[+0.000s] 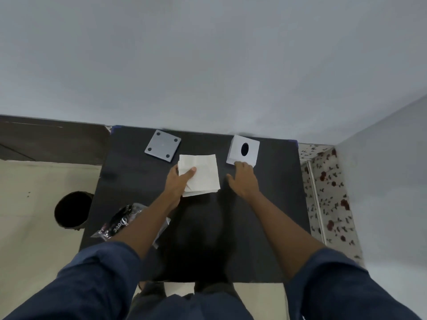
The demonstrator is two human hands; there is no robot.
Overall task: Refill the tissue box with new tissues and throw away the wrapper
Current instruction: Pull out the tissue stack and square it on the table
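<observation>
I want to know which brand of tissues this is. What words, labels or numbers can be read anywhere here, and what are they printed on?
"Dove", or something close to it: white script on the dark part of the plastic wrapper, seen upside down, so the reading is uncertain.
More print near the wrapper's left end: too small and blurred to read.
Tissue stack, tissue box and grey base plate: no text visible.

Dim even light, soft blur, bowed edges (wide-angle)
</observation>
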